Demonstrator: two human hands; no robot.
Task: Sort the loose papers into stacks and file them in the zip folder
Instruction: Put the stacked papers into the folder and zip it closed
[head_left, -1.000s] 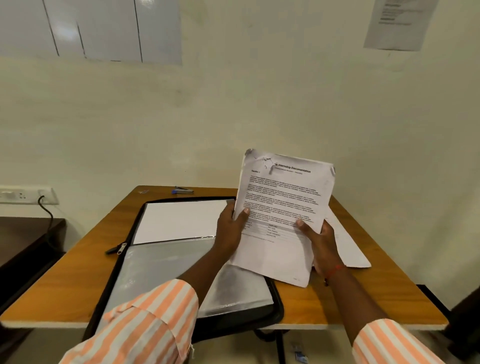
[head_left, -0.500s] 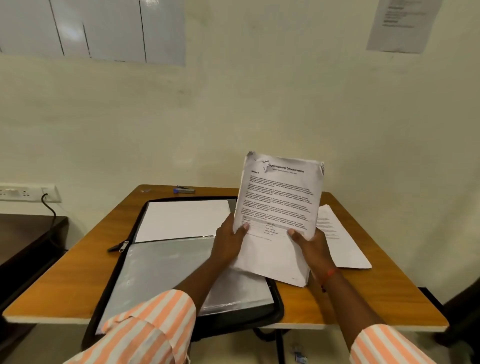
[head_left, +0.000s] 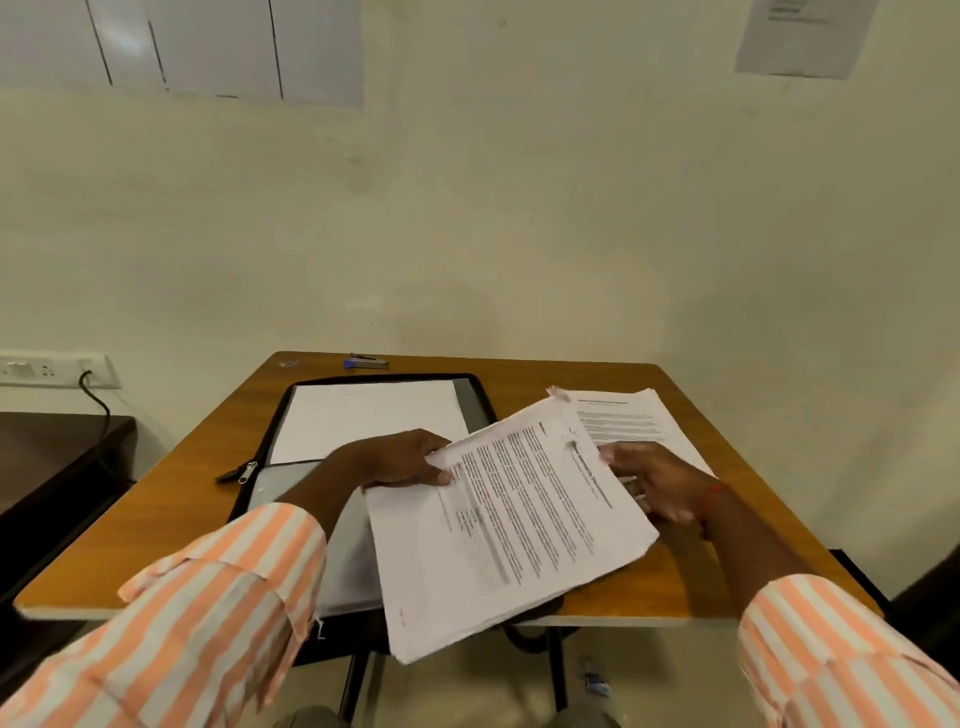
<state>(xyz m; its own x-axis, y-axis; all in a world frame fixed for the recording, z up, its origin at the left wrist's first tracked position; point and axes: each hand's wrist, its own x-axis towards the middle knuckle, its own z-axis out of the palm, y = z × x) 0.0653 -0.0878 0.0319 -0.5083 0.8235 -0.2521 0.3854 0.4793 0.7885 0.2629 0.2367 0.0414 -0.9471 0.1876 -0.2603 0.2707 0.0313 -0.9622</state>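
Over table (head_left: 171, 519), my left hand (head_left: 395, 460) and right hand (head_left: 660, 483) grip paper stack (head_left: 509, 519), mid-sort; next likely lay it in zip folder (head_left: 267, 441).

Matt printed paper sheaf (head_left: 519, 525), glossy plastic-sleeved zip folder (head_left: 291, 483), smooth wood-look table (head_left: 171, 519), striped cloth sleeve (head_left: 208, 613).

Before me: cream wall (head_left: 519, 208), pale panels (head_left: 208, 47) upper left, notice (head_left: 800, 36) upper right. To my left: socket (head_left: 52, 370) with black cord (head_left: 85, 376), dark side table (head_left: 52, 457). My bench (head_left: 597, 376): orange-brown wood.
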